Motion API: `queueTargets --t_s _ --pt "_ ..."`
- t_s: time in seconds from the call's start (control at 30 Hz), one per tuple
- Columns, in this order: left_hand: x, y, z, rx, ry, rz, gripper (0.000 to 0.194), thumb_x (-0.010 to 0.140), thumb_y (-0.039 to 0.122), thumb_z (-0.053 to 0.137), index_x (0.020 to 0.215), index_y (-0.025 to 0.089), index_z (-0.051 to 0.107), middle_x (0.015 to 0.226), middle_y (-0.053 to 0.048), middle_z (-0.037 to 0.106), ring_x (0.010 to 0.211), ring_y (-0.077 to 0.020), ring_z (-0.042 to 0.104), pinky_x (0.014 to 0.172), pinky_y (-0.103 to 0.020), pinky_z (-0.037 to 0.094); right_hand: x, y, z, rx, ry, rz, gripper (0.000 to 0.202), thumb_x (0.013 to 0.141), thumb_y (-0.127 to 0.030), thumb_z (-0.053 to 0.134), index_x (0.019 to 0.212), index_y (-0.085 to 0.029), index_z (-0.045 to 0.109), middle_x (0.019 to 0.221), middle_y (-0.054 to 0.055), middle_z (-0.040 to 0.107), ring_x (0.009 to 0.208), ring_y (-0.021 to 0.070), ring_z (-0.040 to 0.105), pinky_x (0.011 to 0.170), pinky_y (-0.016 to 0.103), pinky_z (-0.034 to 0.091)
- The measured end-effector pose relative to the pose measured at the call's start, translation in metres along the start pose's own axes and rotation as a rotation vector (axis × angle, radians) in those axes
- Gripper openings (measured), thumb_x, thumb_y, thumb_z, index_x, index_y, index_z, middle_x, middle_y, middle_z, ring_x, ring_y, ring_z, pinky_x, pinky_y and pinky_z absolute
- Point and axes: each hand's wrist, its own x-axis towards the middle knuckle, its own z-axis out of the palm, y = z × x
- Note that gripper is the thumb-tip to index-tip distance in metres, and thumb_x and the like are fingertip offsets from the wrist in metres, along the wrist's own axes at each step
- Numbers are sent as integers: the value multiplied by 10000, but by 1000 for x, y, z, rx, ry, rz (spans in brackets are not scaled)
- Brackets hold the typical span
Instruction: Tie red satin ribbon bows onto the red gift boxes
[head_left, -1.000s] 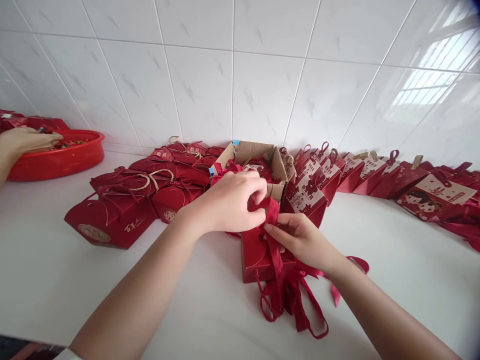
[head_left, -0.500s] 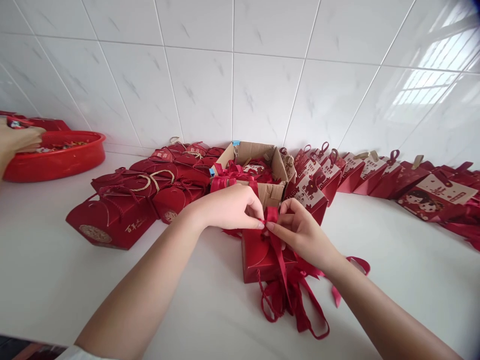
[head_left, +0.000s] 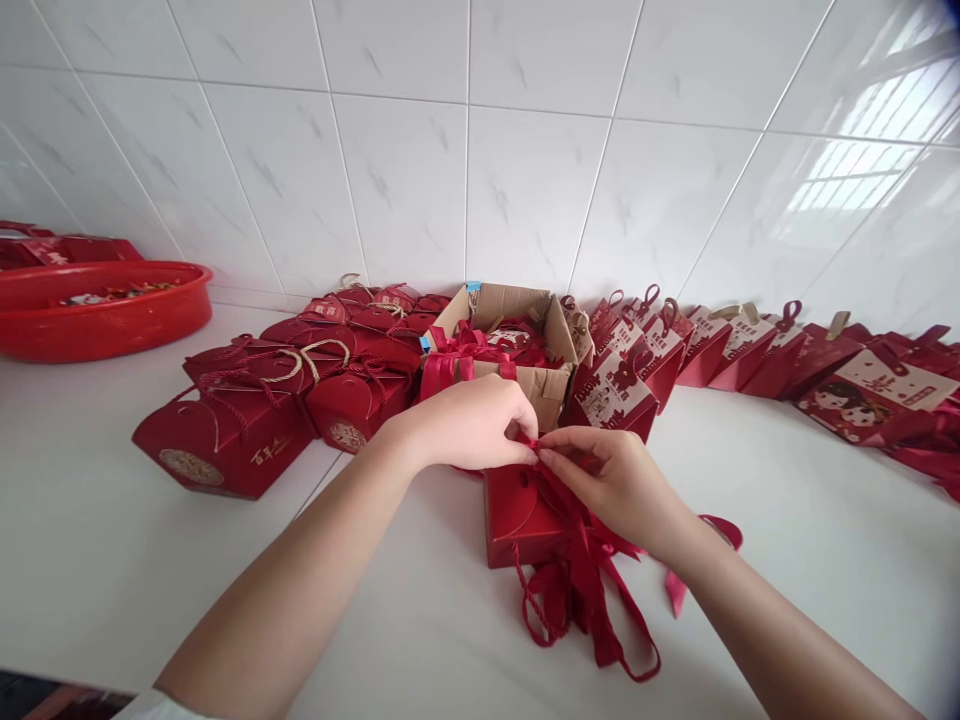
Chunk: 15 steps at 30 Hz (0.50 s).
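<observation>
A red gift box (head_left: 525, 525) with a twisted red cord stands on the white table, under my hands. My left hand (head_left: 487, 425) pinches a red ribbon just above the box's top. Right beside it, my right hand (head_left: 611, 480) pinches the same ribbon between thumb and fingers, the fingertips of both hands nearly touching. Loose red ribbon (head_left: 600, 600) hangs over the box's right side and lies in loops on the table. The exact spot where the ribbon is gripped is partly hidden by my fingers.
An open cardboard box (head_left: 551, 390) with red ribbons and packets stands behind my hands. Several red gift boxes (head_left: 232, 440) are grouped at left, beside a red basin (head_left: 112, 320). Red-and-white packages (head_left: 615, 390) line the right, along the tiled wall (head_left: 405, 180).
My right hand's fingers have closed in and lowered, and the upright ribbon loop between my hands has gone down. Another person's hand over the basin has left the view.
</observation>
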Motion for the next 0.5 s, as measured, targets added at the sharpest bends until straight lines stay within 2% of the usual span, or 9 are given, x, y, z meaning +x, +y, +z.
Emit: queueTargets --t_s 0.13,0.33,0.43,0.5 --pt "-1 2 1 58 51 7 136 773 227 594 748 213 727 705 17 695 592 -125 570 510 -243 340 -4 -5 1 -39 -62 -17 179 873 -316 560 922 -239 714 856 -8 696 706 145 603 601 254 464" --pt "-1 4 4 135 105 1 134 779 213 596 761 245 725 748 30 722 642 -148 613 552 -258 361 -1 0 4 -63 18 0 173 852 -319 588 796 -215 714 845 28 579 687 132 528 635 280 447" --pt "1 5 7 217 174 64 159 784 180 588 765 256 727 760 39 736 689 -163 638 633 -278 388 3 4 1 18 -46 10 238 866 -331 559 694 -195 651 937 48 565 856 171 551 769 316 451" --pt "2 6 9 280 209 97 169 787 165 588 750 253 728 763 36 742 698 -174 644 670 -296 396 6 7 2 134 -116 27 295 875 -339 549 632 -181 605 1073 59 556 1018 202 539 871 333 432"
